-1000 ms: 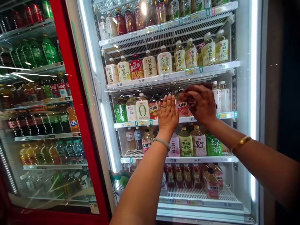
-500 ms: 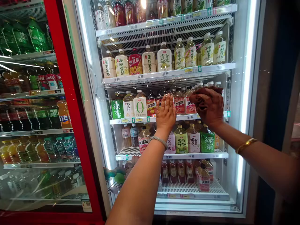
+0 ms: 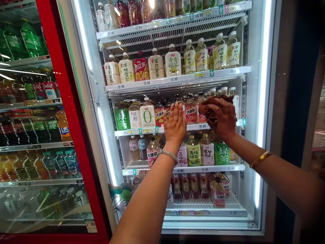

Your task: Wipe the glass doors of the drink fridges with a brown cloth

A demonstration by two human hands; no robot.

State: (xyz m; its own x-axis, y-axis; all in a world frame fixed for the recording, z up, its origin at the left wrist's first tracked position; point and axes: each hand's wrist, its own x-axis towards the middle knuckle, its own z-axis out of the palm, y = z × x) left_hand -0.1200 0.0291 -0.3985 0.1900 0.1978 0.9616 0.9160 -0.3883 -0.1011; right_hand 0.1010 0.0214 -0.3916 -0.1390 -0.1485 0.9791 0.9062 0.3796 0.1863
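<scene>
My left hand (image 3: 175,125) lies flat against the glass door (image 3: 177,90) of a lit drinks cooler, fingers stretched upward and held side by side. Nothing is in it, and a pale bangle (image 3: 169,156) circles its wrist. To its right, at about the same height, my right hand (image 3: 225,122) is closed on a bunched dark reddish-brown cloth (image 3: 210,104). The cloth is at the glass, in front of the middle shelf; its contact side is hidden. A gold bracelet (image 3: 260,159) is on that wrist. Behind the glass, both hands partly cover bottles of tea (image 3: 191,110).
Several shelves of bottled drinks (image 3: 173,62) fill the cooler. A second cooler with a red frame (image 3: 68,135) stands on the left, with more bottles (image 3: 31,39) inside. Leaves (image 3: 125,194) show at the lower left of the door. A dark panel (image 3: 289,84) borders the right side.
The view has shifted a little, so the shelves sit further left in it. My right hand and the cloth have moved very slightly left across the glass; my left hand stays in place.
</scene>
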